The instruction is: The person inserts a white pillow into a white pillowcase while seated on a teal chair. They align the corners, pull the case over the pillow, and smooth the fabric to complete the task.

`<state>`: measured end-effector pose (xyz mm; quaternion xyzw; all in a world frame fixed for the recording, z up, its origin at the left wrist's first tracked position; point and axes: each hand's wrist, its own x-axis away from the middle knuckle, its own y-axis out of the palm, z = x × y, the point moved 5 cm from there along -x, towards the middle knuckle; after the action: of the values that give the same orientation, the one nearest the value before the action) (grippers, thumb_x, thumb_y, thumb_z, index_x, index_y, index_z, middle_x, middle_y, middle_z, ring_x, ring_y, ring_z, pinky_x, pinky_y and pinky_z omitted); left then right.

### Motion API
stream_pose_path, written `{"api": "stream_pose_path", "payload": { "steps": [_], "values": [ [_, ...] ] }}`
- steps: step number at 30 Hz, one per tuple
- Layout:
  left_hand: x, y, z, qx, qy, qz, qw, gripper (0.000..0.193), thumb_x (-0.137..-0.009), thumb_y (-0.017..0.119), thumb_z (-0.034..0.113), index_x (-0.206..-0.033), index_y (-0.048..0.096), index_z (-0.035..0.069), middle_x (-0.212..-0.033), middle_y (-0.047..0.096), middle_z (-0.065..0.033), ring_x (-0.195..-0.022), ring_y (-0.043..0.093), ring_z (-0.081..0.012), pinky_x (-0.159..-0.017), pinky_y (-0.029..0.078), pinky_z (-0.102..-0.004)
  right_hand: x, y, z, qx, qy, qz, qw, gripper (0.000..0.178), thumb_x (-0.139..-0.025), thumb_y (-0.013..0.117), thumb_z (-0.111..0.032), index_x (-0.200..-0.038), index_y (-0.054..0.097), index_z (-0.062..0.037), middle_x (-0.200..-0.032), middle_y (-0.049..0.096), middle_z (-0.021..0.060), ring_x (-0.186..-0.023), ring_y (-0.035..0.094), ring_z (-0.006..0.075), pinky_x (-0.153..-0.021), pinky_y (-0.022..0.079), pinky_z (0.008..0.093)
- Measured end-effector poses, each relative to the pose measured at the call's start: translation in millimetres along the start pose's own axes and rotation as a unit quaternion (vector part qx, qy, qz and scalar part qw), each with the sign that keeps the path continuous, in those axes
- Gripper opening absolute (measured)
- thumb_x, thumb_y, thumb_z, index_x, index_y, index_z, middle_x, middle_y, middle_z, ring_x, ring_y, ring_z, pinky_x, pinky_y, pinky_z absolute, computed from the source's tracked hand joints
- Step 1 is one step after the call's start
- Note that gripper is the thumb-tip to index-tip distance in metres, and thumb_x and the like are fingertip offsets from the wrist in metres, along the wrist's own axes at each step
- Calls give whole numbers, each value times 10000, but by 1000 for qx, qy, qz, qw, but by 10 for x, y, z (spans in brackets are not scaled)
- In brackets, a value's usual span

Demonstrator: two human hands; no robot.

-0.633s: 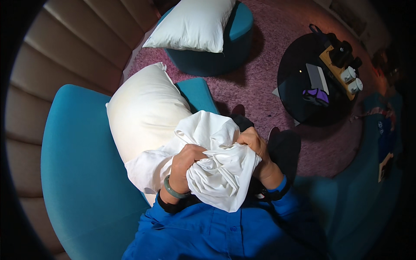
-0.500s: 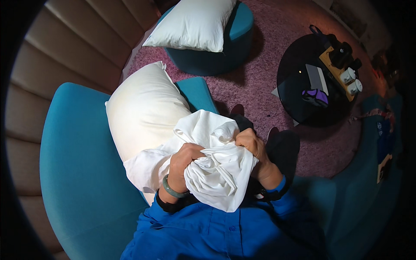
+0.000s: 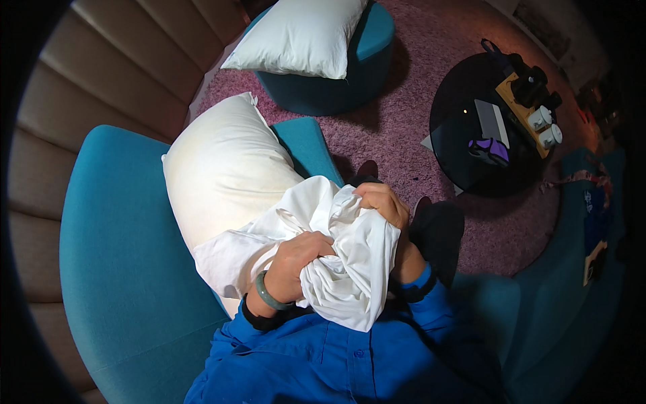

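A bunched white pillowcase [image 3: 350, 262] lies over my lap, gathered in deep folds. My left hand [image 3: 296, 262], with a green bangle at its wrist, is closed on the cloth at its near left part. At the upper right edge of the gathers, my right hand [image 3: 383, 204] pinches the fabric, fingers bent. One end of the pillowcase spreads leftward onto a plump white pillow [image 3: 222, 168], which rests on the teal seat beside me. Folds hide some of my fingertips.
A second white pillow [image 3: 299, 37] lies on a round teal stool [image 3: 330, 94] ahead. To the right, a round black table [image 3: 464, 87] bears a purple-and-black item [image 3: 490, 152], a grey flat box and a wooden tray with white cups [image 3: 540, 118]. A teal backrest [image 3: 114, 242] curves at left.
My right hand has moved slightly up and left along the pillowcase, and my left hand has shifted a little right and down. The folds between them have changed shape.
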<state>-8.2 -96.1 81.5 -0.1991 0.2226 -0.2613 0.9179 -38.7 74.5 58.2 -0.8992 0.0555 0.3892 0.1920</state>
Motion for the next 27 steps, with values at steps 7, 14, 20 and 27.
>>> {"api": "stream_pose_path", "payload": {
  "steps": [7, 14, 20, 27],
  "values": [
    [24, -19, -39, 4, -4, 5, 1000, 229, -705, 752, 124, -893, 633, 67, -901, 664, -114, -807, 640, -320, -715, 511, -355, 137, -24, 60, -27, 11, -80, 996, 401, -770, 773, -301, -997, 570, -40, -851, 609, 132, -754, 635, 320, -675, 525, 383],
    [35, -24, -75, 4, -19, 14, 1000, 232, -708, 758, 129, -892, 631, 65, -893, 662, -113, -801, 641, -323, -708, 513, -355, 144, 6, 44, 19, -36, -66, 997, 415, -775, 754, -327, -1024, 574, -48, -811, 584, 111, -717, 605, 310, -678, 499, 380],
    [-6, 14, -15, 30, -6, -24, 999, 228, -719, 758, 122, -895, 630, 52, -856, 650, -114, -783, 641, -318, -691, 508, -347, 24, -2, 72, 88, 20, -64, 994, 366, -800, 717, -303, -1011, 553, -54, -803, 589, 96, -711, 607, 283, -647, 486, 364],
    [-31, 30, 73, 79, 6, -88, 993, 239, -728, 761, 125, -902, 611, 58, -841, 653, -106, -733, 651, -312, -644, 505, -330, 14, 134, 108, 62, 84, 19, 994, 347, -784, 745, -170, -1032, 535, -48, -830, 570, 105, -707, 591, 237, -633, 495, 325]
  ]
}}
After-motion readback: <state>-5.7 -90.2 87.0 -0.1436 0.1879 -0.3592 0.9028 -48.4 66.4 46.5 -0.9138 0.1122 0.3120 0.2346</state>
